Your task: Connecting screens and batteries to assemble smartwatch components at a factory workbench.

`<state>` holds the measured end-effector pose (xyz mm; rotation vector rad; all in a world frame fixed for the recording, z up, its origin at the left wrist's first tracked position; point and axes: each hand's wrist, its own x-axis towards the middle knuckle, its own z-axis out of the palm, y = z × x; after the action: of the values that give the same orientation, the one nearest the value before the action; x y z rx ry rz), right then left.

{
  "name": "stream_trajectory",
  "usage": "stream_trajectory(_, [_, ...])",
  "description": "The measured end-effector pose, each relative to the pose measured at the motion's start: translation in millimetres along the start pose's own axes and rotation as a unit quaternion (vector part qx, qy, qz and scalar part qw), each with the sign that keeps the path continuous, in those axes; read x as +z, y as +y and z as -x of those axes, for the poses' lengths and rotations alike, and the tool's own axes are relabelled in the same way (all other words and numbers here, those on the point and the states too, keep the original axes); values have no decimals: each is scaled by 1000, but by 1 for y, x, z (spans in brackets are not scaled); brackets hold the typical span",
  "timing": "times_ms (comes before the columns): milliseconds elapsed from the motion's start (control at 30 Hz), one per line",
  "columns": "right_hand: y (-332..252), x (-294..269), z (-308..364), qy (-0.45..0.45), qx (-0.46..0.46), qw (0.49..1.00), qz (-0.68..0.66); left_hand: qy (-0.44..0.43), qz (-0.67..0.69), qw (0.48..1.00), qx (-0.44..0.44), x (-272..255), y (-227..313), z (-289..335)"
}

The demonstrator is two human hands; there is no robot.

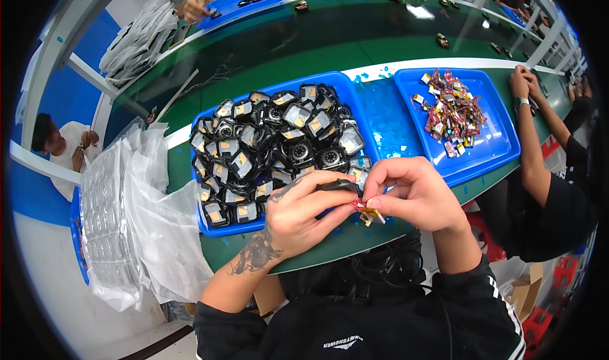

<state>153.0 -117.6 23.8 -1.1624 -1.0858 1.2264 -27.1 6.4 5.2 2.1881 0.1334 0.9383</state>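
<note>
Just in front of my body, both hands meet above the near edge of the green bench. Between the fingers of my left hand (303,213) is a black watch-like case (337,185), seen edge-on. My right hand (415,194) pinches a small battery (372,216) with yellow tape and red wires, close against the case. Whether the wires are joined to the case is hidden by my fingers. Behind my left hand, a blue tray (198,116) holds a heap of similar black cases (243,163). A second blue tray (503,145) on the right carries a pile of small wired batteries (453,109).
A green conveyor belt (355,39) with scattered small parts runs beyond the trays. Clear plastic blister sheets (114,198) are stacked at left. A co-worker's arms (531,131) rest at the right. Across the belt, another person's hand (195,6) reaches to a blue tray (244,1).
</note>
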Motion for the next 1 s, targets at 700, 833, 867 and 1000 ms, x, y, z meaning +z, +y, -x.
stream_trajectory(700, [35,24,11,276,-288,888,228,30,280,918,-280,13,-9,4])
stream_trajectory(833, [38,29,11,280,-313,880,223,46,353,881,-312,12,-7,2])
stream_trajectory(867, [38,29,11,276,-322,873,240,33,380,868,-319,11,-7,3])
stream_trajectory(1000, [30,31,15,264,-231,921,171,42,351,890,-289,15,-7,5])
